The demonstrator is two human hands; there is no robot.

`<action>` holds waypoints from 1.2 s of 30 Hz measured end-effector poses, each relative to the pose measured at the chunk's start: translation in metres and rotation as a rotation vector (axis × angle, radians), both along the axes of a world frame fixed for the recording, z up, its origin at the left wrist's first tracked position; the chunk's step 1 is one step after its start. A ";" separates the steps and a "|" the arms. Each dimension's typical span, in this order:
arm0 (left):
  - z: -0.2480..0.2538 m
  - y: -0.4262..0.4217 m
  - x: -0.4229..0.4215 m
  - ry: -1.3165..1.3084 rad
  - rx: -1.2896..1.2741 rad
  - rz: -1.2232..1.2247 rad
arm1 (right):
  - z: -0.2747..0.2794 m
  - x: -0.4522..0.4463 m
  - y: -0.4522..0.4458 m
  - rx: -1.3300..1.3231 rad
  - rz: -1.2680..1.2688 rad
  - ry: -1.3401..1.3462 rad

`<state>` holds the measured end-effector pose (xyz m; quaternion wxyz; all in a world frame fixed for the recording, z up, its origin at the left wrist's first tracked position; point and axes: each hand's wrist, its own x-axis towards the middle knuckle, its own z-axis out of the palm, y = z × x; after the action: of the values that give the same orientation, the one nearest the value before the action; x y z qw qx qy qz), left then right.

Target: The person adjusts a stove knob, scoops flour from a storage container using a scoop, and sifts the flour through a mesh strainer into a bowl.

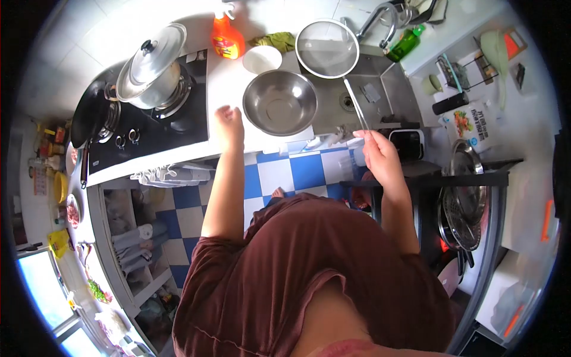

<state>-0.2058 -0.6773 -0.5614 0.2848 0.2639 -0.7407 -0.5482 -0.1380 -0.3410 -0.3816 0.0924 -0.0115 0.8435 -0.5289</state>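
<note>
My right hand point(380, 153) grips the end of the long metal handle of a round mesh strainer point(327, 49). The strainer's mesh hangs over the back left part of the sink point(389, 89), near the faucet. To the left, my left hand point(229, 126) is held over the white counter edge with its fingers curled in and nothing visible in them. Just right of that hand sits a steel mixing bowl point(279, 104) on the counter; its inside shows only bare metal. A white bowl point(262, 59) stands behind it.
A black gas stove point(172, 128) at left bears a lidded pot point(148, 77) and a dark wok point(89, 116). An orange spray bottle point(227, 38) stands at the back, a green soap bottle point(406, 44) beside the faucet point(386, 27). Pans and lids point(464, 208) fill the right rack.
</note>
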 end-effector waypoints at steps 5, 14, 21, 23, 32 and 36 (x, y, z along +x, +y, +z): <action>-0.010 0.034 0.021 -0.499 0.479 -0.277 | -0.015 0.009 0.011 -0.100 0.013 -0.037; -0.040 0.005 -0.009 -0.351 0.185 0.114 | -0.023 0.044 0.068 -0.175 -0.027 -0.095; -0.005 0.080 0.023 -0.022 -0.079 0.061 | -0.034 0.076 0.105 -0.290 -0.030 -0.078; 0.001 0.105 0.030 0.003 -0.050 -0.004 | -0.030 0.084 0.114 -0.286 -0.031 -0.090; 0.030 0.122 0.084 -0.048 -0.029 -0.058 | -0.037 0.104 0.134 -0.313 0.020 -0.097; 0.025 0.075 0.112 -0.165 -0.070 -0.003 | -0.043 0.090 0.114 -0.296 0.133 -0.085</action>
<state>-0.0937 -0.6020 -0.5359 0.2308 0.2970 -0.7809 -0.4987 -0.0478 -0.2270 -0.4248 0.1603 -0.0584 0.7490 -0.6402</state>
